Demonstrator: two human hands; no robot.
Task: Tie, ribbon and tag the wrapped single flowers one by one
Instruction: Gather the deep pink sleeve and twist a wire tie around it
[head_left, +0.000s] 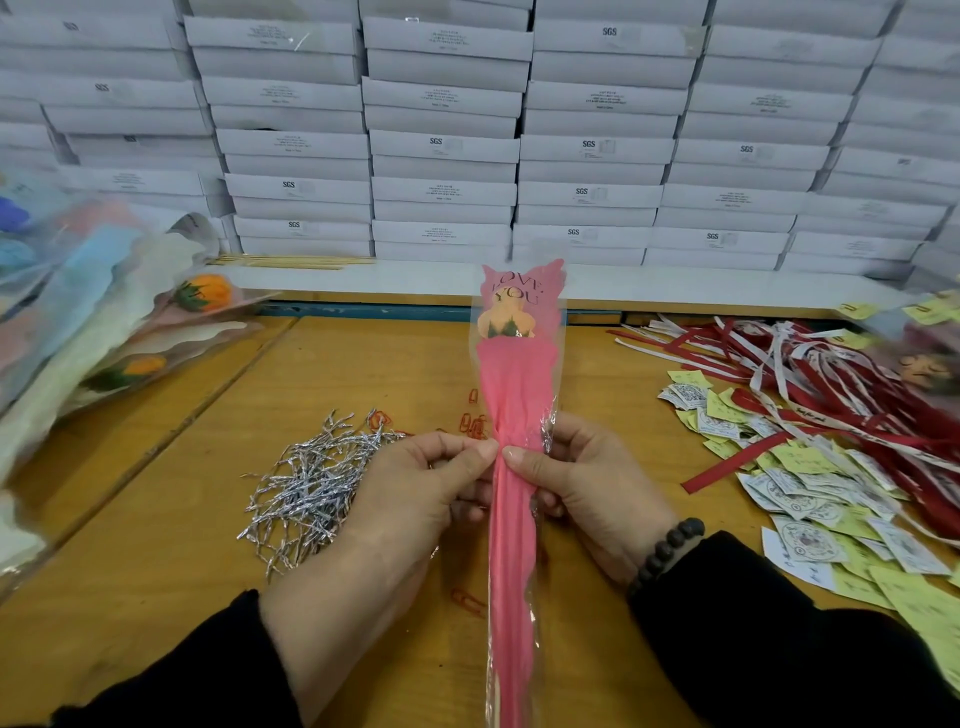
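A single flower in a pink wrap with a clear sleeve (517, 395) stands upright at the centre, its peach bloom under the printed words at the top. My left hand (415, 499) and my right hand (587, 488) grip the wrap at its narrow neck from both sides, thumbs meeting on the front. A heap of silver twist ties (311, 483) lies on the table just left of my left hand. Red and white ribbons (810, 384) and a spread of yellow and white tags (810, 499) lie to the right.
A pile of wrapped flowers (104, 332) in pale sleeves lies at the left on the wooden table (156, 545). Orange paper clips (475, 423) are scattered near the wrap. Stacked white boxes (447, 145) wall off the back. More wrapped flowers (924, 364) lie far right.
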